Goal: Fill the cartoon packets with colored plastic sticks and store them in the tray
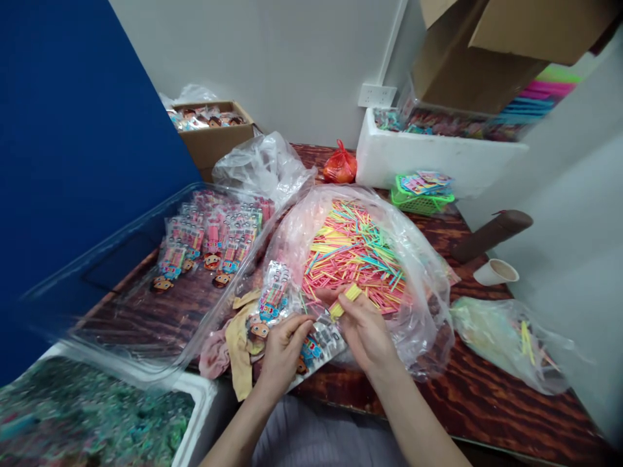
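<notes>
a: what could go wrong from here?

b: the yellow sticks (347, 301) could fan out and drop, i'd judge, if the right hand (368, 335) eases its pinch; i can't see anything binding them.

a: and the printed pouch (327, 342)?

b: it looks thin and limp, so a slack edge could fold over and catch the stick ends. strays would probably land among the loose sticks (357, 253) just beyond.

a: where are they exactly?

b: the yellow bundle is in the right hand, in front of the loose sticks; the pouch lies tilted between both hands.

a: how are the hands posed?

b: both forearms reach forward, angling inward. the left hand (286, 350) is back upward, thumb and forefinger pressed together on the pouch's edge, other fingers curled. the right hand turns its palm inward, thumb clamping the bundle against the fingers, whose tips extend past it.
</notes>
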Tool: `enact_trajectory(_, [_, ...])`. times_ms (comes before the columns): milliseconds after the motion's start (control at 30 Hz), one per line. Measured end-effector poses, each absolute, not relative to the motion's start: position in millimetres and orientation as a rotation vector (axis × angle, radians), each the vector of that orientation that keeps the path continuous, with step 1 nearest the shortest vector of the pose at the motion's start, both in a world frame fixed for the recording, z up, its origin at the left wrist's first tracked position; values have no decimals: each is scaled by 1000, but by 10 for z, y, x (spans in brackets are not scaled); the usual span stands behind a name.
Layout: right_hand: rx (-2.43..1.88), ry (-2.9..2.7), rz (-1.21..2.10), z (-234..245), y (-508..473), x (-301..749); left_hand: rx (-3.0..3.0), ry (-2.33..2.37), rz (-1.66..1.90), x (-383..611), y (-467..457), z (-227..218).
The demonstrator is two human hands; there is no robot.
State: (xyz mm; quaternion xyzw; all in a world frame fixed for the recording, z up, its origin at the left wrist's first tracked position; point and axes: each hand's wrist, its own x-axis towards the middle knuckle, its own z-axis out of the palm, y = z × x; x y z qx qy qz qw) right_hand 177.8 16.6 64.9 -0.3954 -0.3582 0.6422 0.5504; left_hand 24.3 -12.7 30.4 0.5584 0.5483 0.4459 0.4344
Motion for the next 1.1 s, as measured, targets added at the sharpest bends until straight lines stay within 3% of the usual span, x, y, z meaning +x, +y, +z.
enact_trajectory(200, [-1098, -1225, 1493, 717, -22, 1833, 1320, 1284, 1201, 223, -126, 347])
enact_trajectory(500, [-1178, -1601, 915, 755, -70, 1661, 1187, 1225, 1230, 86, -91, 423])
enact_trajectory(733, [-1156, -1628, 780, 883, -50, 1495, 1170, 1133, 1122, -104, -82, 463])
enact_trajectory(833, [-1079, -1664, 885, 926, -73, 1456, 1199, 1098, 1005, -190, -75, 467])
enact_trajectory(967, [-1070, -1508, 1071, 762, 97, 1559, 1115, 1208, 969, -282, -46, 431])
enact_trajectory(1100, [-1347, -1690, 665, 414, 573, 1751, 945, 1186, 1007, -321, 0, 407])
